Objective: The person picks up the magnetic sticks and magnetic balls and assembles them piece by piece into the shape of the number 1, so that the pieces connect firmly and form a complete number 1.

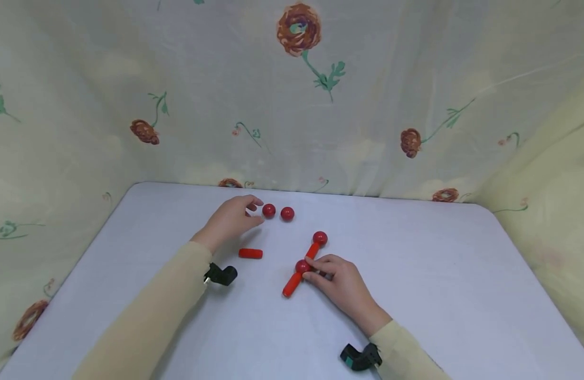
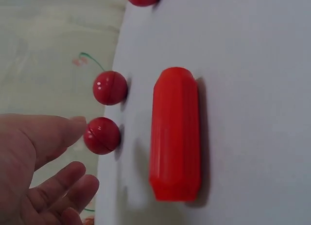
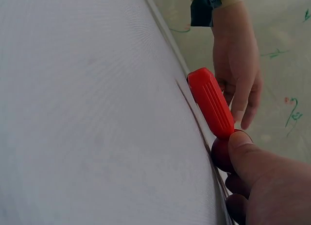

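Observation:
Two red balls, a left one (image 1: 269,211) and a right one (image 1: 287,214), lie near the table's far edge. My left hand (image 1: 231,220) reaches beside the left ball with thumb and fingers apart, holding nothing. Below it lies a loose red rod (image 1: 250,253), large and ridged in the left wrist view. My right hand (image 1: 341,282) pinches the middle ball (image 1: 302,266) of a joined piece. From that ball one red rod (image 1: 292,285) points toward me, and another red rod (image 1: 313,250) runs to an end ball (image 1: 320,238).
The white table (image 1: 429,274) has rounded far corners. Flower-printed cloth (image 1: 358,137) hangs behind it and at both sides. Each wrist wears a black camera, one on the left (image 1: 221,274) and one on the right (image 1: 361,357).

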Tool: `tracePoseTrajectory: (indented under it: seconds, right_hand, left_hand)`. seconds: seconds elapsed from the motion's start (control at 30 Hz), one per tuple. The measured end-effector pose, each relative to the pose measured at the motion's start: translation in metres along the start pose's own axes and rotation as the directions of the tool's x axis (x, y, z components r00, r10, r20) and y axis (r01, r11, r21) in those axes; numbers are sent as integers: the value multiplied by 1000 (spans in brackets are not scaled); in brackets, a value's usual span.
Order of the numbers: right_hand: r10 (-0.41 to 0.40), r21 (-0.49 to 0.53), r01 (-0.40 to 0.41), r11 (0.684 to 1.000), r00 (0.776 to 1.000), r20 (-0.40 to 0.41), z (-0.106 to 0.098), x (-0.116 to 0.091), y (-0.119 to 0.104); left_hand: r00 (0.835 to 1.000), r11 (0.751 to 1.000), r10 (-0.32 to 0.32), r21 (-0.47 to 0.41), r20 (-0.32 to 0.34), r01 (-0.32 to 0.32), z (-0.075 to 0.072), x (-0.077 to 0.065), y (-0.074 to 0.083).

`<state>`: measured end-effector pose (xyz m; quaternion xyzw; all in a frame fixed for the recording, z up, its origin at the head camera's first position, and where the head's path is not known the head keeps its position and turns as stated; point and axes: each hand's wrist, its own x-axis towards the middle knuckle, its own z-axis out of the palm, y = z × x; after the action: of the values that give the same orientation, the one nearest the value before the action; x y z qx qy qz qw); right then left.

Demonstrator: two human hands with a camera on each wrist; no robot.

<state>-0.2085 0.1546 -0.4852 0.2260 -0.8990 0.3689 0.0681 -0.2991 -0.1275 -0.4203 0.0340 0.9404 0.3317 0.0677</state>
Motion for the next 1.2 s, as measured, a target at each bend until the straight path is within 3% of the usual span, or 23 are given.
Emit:
tracePoseTrajectory:
  seconds: [0.23, 0.43, 0.7, 0.9, 1.2]
  right_hand:
    - [1, 6, -1, 1000, 1000, 0, 0, -1, -1]
    - [-1, 0, 1, 1000, 1000, -3, -1, -1, 0]
    - [-2, 4, 2, 1000, 1000, -5, 0, -1, 1]
    - [0, 5, 0, 1000, 1000, -1, 1, -1, 1]
    - [-8, 1, 8, 1000, 1000, -2, 0, -1, 0]
  left_hand:
    - [998, 998, -54, -32, 24, 55, 10, 16, -4]
    - [999, 999, -32, 12, 19, 32, 13, 22, -1]
    - [998, 997, 18, 78, 63, -23, 16, 29, 2]
    - [999, 993, 46, 106, 24, -49, 20, 27, 4]
    - [998, 997, 59, 54, -37, -57, 20, 17, 5]
